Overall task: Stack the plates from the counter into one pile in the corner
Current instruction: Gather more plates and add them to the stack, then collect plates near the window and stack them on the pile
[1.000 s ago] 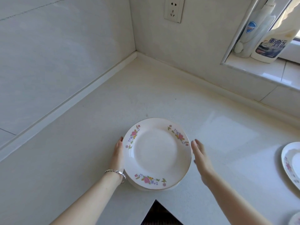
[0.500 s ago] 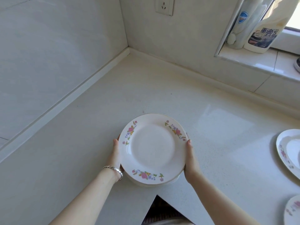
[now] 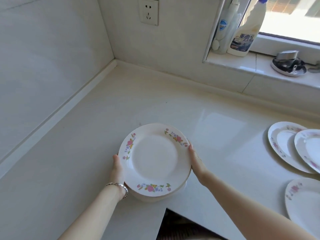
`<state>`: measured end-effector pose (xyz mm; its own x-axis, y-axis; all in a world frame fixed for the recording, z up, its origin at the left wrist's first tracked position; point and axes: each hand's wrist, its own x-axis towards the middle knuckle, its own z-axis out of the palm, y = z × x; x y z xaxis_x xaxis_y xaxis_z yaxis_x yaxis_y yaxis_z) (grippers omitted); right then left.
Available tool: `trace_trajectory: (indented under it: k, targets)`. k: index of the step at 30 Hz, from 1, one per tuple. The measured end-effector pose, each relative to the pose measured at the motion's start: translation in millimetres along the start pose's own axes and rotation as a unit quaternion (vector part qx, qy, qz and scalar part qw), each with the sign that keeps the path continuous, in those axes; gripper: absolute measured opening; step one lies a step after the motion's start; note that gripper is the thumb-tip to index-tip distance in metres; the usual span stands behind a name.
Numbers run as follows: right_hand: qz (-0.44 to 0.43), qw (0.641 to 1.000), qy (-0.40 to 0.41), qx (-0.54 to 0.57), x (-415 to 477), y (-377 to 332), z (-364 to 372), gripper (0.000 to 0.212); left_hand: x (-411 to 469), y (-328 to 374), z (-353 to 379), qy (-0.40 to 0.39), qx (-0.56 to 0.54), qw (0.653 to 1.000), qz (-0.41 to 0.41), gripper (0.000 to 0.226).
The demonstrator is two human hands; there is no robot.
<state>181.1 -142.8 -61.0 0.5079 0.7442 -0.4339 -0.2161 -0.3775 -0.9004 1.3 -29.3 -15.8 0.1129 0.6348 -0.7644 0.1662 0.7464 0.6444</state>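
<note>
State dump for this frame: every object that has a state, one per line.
plate stack: held at both sides, not yet in the corner
left hand: grips the stack's left rim
right hand: grips the stack's right rim
two plates: loose on the counter, overlapping
single plate: loose, flat, apart
socket: nothing plugged in
bottles: upright on the sill

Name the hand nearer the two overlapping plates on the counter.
Right. The right hand grips the right rim of the pile, toward the overlapping plates; the left hand grips its left rim, farther off.
</note>
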Motion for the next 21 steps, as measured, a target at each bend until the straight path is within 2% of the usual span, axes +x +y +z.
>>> trace_trajectory:
  k: [2, 4, 5, 7, 9, 10, 11, 12, 14, 15, 16, 19, 21]
  targets:
    - [0.001, 1.000, -0.013, -0.014, -2, -4, -2, 0.064, 1, 2, -1, 0.011, 0.023, 0.999, 0.024, 0.052]
    - [0.000, 0.999, -0.018, -0.026, -3, -9, -4, 0.055, 7, 3, -3, 0.056, 0.112, 0.986, 0.111, 0.048]
    - [0.004, 0.999, -0.015, -0.032, -5, -12, -5, 0.049, 9, 4, -4, 0.094, 0.180, 0.963, 0.176, 0.049]
    - [0.018, 0.998, 0.012, -0.052, -6, -16, -8, 0.044, 5, 6, 2, 0.136, 0.294, 0.882, 0.342, 0.057]
    - [0.037, 0.991, 0.044, -0.117, -8, -20, -16, 0.049, -1, 6, 16, 0.135, 0.356, 0.775, 0.504, 0.054]
    - [0.052, 0.985, 0.062, -0.153, -9, -21, -22, 0.052, -7, 5, 27, 0.120, 0.366, 0.739, 0.552, 0.047]
    - [0.065, 0.978, 0.081, -0.180, -12, -22, -29, 0.049, -16, 7, 39, 0.073, 0.373, 0.726, 0.573, 0.039]
    - [0.080, 0.973, 0.101, -0.193, -16, -22, -38, 0.040, -26, 9, 53, 0.003, 0.378, 0.737, 0.560, 0.033]
    - [0.111, 0.970, 0.116, -0.183, -28, -23, -61, 0.022, -45, 9, 85, -0.130, 0.406, 0.783, 0.452, 0.019]
    - [0.122, 0.969, 0.116, -0.179, -36, -24, -74, 0.018, -52, 7, 102, -0.171, 0.434, 0.790, 0.399, 0.015]
    - [0.129, 0.968, 0.115, -0.184, -44, -24, -89, 0.015, -56, 3, 119, -0.190, 0.471, 0.772, 0.382, 0.015]
    - [0.127, 0.962, 0.142, -0.198, -71, -21, -143, 0.014, -66, -15, 169, -0.205, 0.561, 0.698, 0.397, 0.021]
    - [0.124, 0.955, 0.176, -0.204, -91, -18, -184, 0.014, -72, -33, 203, -0.246, 0.576, 0.684, 0.374, 0.025]
